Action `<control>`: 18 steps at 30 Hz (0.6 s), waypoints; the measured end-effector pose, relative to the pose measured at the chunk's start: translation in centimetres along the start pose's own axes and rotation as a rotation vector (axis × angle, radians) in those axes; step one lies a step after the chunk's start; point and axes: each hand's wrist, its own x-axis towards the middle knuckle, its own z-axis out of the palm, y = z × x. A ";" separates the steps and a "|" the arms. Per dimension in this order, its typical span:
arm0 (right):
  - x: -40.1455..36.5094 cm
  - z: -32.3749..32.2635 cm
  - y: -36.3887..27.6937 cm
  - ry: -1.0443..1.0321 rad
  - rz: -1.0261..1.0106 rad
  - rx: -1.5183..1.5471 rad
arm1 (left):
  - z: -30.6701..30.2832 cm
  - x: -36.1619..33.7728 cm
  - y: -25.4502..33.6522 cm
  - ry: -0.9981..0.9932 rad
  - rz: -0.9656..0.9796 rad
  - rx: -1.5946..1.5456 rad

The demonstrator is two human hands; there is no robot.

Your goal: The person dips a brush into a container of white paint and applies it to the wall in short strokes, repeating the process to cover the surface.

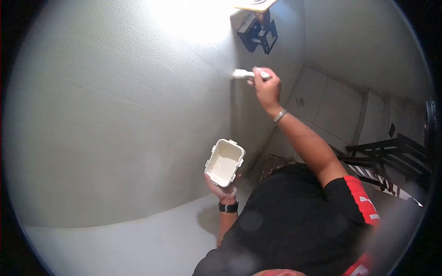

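Observation:
A white rectangular container (224,162) with pale, paint-like material inside rests in my left hand (221,189). The fingers wrap around its lower edge, and a black watch is on that wrist. Farther up, my right hand (266,83) is closed around the handle of a brush (242,74). The white-coated bristles point left, at the grey wall (115,101); whether they touch it is hard to tell. A metallic band circles the right wrist.
A dark bracket-like fixture (258,34) juts out near the top, beside a yellow-edged object (258,4). Bright light glares on the wall. Dark railings (391,154) and steps (375,115) are at the right, with a tiled floor (317,99) below.

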 end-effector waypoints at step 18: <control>0.6 2.5 -2.1 0.045 -0.204 0.036 | 1.3 0.3 0.3 0.028 0.006 -0.092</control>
